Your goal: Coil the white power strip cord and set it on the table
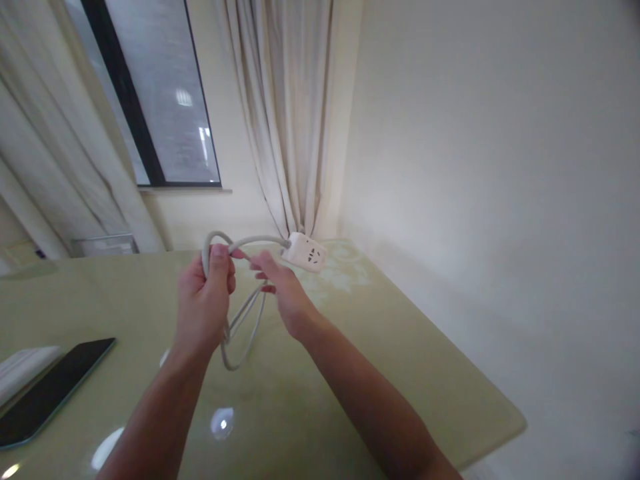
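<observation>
1. Pinched between the thumb and curled fingers of the left hand (206,300), the grey cable (257,238) is held firmly, with the thumb pressed down on it and no gap showing. This grip sits over the middle of the table (400,373), toward its far edge, and a small bend of cable rises above the knuckles.

2. Below and between the two hands, more of the cable hangs in narrow loops, the lowest bend reaching down just right of the left wrist.

3. Just right of that, the right hand (287,287) reaches in with its fingers loosely bent and slightly parted, tips pointing at the left hand. Its fingertips are right beside the cable, but I cannot tell whether they pinch it or merely touch it.

4. Farther right, at the cable's end, the white socket block (306,252) is tilted, its outlet holes facing the person. It appears by the table's far edge, left of the far right corner; whether it rests on the surface or hangs above it, I cannot tell.

5. Away from the hands, from the left: a white object (27,363), partly cut off; a dark flat slab (57,387) just beside it, left of the left forearm; beyond the far edge, a window (160,87) between pale curtains (285,100); and a plain wall (490,200) along the right edge.
</observation>
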A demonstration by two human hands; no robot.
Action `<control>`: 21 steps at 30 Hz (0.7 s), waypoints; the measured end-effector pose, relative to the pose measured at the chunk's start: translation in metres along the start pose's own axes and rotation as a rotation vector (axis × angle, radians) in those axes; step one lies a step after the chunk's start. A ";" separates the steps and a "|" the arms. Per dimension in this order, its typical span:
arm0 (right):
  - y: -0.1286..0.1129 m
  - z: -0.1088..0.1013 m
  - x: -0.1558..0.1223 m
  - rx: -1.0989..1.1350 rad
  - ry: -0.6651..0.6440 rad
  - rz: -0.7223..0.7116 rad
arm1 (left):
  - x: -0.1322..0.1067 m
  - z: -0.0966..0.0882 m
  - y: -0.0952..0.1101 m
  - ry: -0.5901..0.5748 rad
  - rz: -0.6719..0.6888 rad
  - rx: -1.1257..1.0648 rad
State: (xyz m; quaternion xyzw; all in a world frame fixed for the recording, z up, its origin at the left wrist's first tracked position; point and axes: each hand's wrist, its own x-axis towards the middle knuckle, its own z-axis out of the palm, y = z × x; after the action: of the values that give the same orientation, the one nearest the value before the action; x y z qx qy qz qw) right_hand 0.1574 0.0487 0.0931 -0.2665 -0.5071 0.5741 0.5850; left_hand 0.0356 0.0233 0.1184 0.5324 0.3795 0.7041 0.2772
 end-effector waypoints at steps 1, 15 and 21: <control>0.002 -0.002 0.002 0.090 0.009 0.011 | 0.001 -0.002 0.000 0.001 -0.011 -0.040; -0.043 -0.024 -0.006 -0.005 0.048 -0.343 | 0.020 -0.022 -0.004 -0.138 0.238 0.473; -0.029 -0.018 -0.006 -0.318 -0.165 -0.272 | 0.008 -0.020 0.012 -0.339 0.462 0.567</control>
State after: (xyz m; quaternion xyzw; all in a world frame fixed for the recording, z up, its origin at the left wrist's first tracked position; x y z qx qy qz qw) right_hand 0.1864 0.0419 0.1105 -0.2367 -0.6687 0.4226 0.5641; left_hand 0.0139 0.0183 0.1298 0.7677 0.3779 0.5174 0.0122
